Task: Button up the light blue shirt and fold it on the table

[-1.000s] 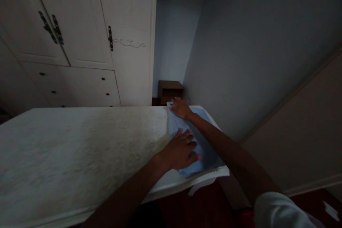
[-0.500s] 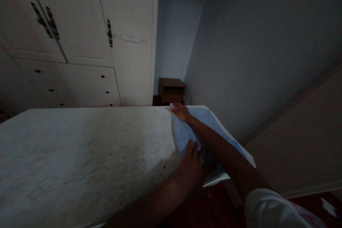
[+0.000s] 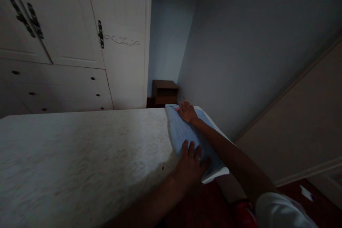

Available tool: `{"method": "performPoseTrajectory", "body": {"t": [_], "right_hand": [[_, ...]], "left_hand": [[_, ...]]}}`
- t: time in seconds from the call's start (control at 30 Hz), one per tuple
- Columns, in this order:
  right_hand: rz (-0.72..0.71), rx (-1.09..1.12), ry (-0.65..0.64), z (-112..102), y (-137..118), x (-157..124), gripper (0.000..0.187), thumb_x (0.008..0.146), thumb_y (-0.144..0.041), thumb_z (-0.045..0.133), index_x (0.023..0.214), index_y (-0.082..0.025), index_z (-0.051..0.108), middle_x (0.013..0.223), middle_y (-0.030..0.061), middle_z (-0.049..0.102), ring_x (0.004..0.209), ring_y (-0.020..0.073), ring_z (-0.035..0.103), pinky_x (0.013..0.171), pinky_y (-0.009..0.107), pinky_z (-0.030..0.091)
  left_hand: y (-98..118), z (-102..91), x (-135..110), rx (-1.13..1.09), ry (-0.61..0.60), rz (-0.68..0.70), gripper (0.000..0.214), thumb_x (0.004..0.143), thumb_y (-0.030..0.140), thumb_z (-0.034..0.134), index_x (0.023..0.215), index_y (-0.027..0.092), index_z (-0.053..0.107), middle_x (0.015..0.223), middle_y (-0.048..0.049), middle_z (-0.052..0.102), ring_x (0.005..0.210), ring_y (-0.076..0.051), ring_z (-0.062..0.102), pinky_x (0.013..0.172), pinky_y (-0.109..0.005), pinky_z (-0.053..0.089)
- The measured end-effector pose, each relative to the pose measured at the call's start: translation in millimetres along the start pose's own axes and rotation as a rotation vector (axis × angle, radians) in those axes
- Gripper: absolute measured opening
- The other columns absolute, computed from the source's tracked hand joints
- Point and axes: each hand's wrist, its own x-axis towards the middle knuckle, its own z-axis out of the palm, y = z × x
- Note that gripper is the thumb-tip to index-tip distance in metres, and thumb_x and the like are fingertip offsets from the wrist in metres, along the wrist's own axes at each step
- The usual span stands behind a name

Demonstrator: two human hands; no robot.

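A light blue folded cloth lies on the right corner of a white mattress. My left hand rests flat on the cloth's near end, fingers stretched out. My right hand lies flat on the cloth's far end near the mattress edge, fingers extended. Part of the cloth is hidden under my right forearm.
A white wardrobe with dark handles and drawers stands behind the mattress. A small brown bedside table sits in the corner by the blue-grey wall. Dark red floor shows at the lower right.
The cloth's right part, which stuck out over the mattress edge half a second ago, now lies folded narrower. My left hand slid from the cloth's middle to its near end.
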Motion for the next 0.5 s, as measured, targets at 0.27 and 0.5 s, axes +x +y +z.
{"method": "performPoseTrajectory", "body": {"t": [0.27, 0.5], "right_hand": [[0.130, 0.039, -0.072, 8.7, 21.7, -5.6, 0.069, 0.096, -0.059, 0.022, 0.136, -0.009, 0.045, 0.146, 0.0230, 0.040, 0.139, 0.0322, 0.031, 0.113, 0.051, 0.016], [0.148, 0.203, -0.081, -0.4, 20.4, -9.1, 0.058, 0.096, -0.054, 0.036, 0.132, -0.012, 0.050, 0.144, 0.0192, 0.045, 0.138, 0.0281, 0.034, 0.114, 0.044, 0.017]], "left_hand": [[0.3, -5.8, -0.6, -0.030, 0.006, 0.013, 0.075, 0.077, 0.049, 0.064, 0.141, 0.020, 0.039, 0.149, -0.0219, 0.036, 0.137, -0.045, 0.028, 0.109, -0.067, 0.008], [-3.3, -2.6, -6.0, -0.038, 0.067, 0.042, 0.077, 0.079, 0.062, 0.056, 0.139, 0.015, 0.043, 0.145, -0.0209, 0.042, 0.137, -0.043, 0.030, 0.112, -0.064, 0.006]]}}
